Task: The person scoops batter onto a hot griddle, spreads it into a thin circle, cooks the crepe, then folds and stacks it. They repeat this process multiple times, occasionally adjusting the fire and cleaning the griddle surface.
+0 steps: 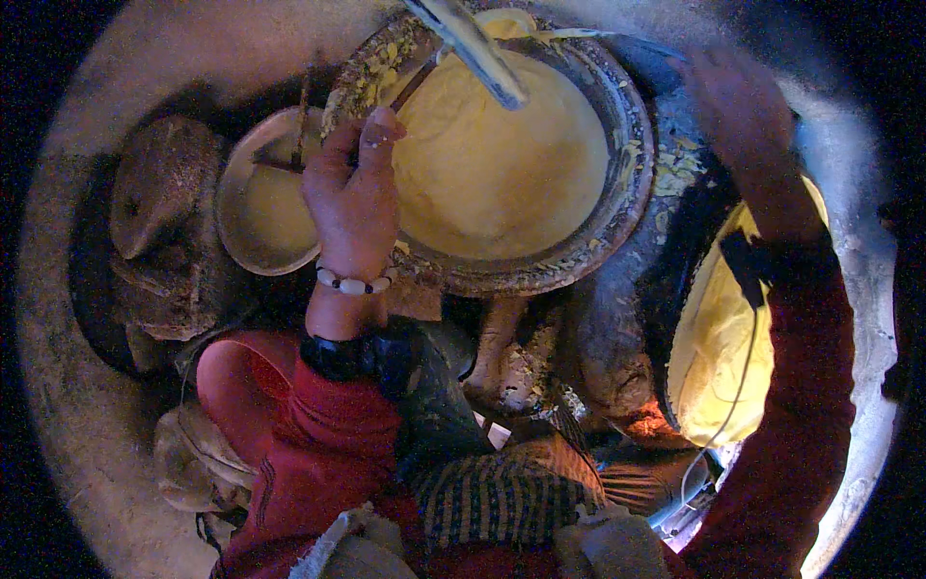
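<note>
A round flatbread or batter layer lies on a wide griddle with a crusted rim in front of me. My left hand, with a beaded bracelet at the wrist, is at the griddle's left edge, its fingers closed on a thin dark stick. A pale, blurred rod slants over the griddle from the top. My right hand is blurred beyond the griddle's right rim, close to the end of a long pale handle; whether it holds the handle is unclear.
A bowl of pale liquid with a brown stick in it stands left of the griddle, beside large stones. Yellow flatbread lies in a round holder at the right. Something glows orange below the griddle. A cable hangs near my right sleeve.
</note>
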Available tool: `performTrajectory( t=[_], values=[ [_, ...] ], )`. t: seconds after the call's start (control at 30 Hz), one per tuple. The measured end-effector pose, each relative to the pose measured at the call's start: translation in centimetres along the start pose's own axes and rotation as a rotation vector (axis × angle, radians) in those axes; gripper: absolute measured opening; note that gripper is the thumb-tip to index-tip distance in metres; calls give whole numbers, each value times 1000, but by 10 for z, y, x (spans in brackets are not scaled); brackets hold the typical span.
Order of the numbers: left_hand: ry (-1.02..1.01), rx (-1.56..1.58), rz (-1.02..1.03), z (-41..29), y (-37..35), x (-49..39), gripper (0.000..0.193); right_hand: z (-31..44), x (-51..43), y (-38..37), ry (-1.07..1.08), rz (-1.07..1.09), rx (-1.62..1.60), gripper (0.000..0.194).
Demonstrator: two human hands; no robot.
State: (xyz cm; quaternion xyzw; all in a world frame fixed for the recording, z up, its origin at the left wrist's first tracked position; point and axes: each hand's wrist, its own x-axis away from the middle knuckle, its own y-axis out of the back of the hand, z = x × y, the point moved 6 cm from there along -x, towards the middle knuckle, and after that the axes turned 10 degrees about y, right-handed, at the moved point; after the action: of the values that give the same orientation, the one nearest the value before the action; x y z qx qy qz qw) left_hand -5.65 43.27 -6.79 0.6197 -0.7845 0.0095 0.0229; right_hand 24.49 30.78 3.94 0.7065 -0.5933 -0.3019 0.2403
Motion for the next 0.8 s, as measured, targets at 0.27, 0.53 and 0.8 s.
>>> performTrajectory(
  t=[0.27, 0.53, 0.8],
  values=[
    [89, 19, -9, 7, 10, -6, 26, 105, -60, -54, 69, 84, -231, 19],
    [41, 8, -16, 0, 1, -1, 27, 138, -56, -27, 259, 179, -488, 12],
    [38, -100, -9, -3, -10, 7, 25, 97, 18, -4, 605, 154, -380, 10]
  ],
)
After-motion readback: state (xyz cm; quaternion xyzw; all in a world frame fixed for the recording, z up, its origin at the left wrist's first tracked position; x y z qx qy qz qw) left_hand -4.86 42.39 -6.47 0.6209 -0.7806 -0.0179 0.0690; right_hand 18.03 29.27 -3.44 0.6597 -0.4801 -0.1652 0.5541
